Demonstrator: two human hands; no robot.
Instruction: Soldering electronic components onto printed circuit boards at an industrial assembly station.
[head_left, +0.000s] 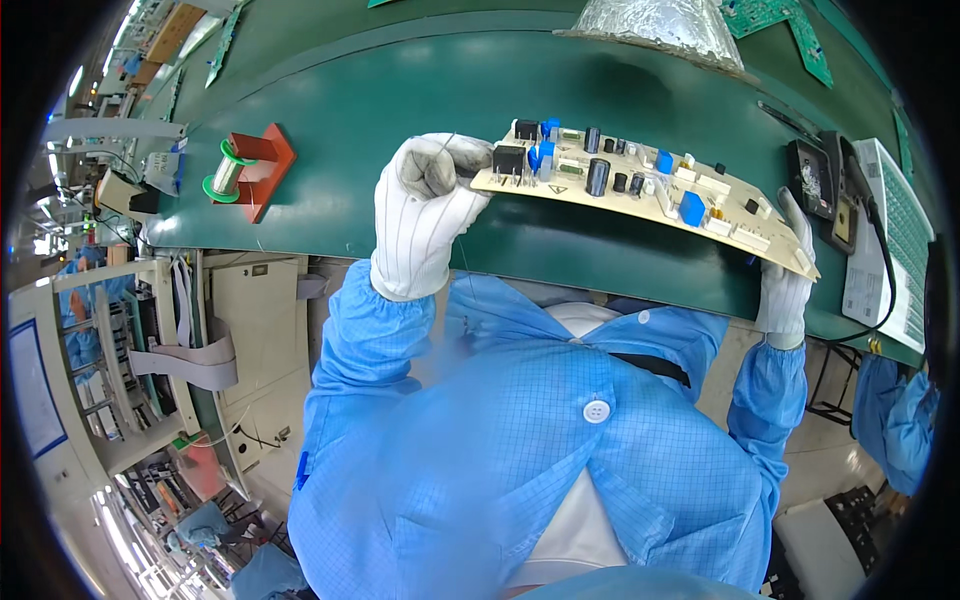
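While gloved left hand (pixel 432 190) and right hand (pixel 787 275) grip circuit board (pixel 640 190), foil bag (pixel 655 25) behind.

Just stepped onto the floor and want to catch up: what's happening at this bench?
A person in a blue smock and white gloves holds a pale circuit board above a green bench. The left hand grips one end, the right hand supports the other. The parts side faces up. A spool of solder wire sits on a red stand to the left.

Silver foil bag (pixel 655 25) at bench's far edge; white printed sheet (pixel 890 250) far right.
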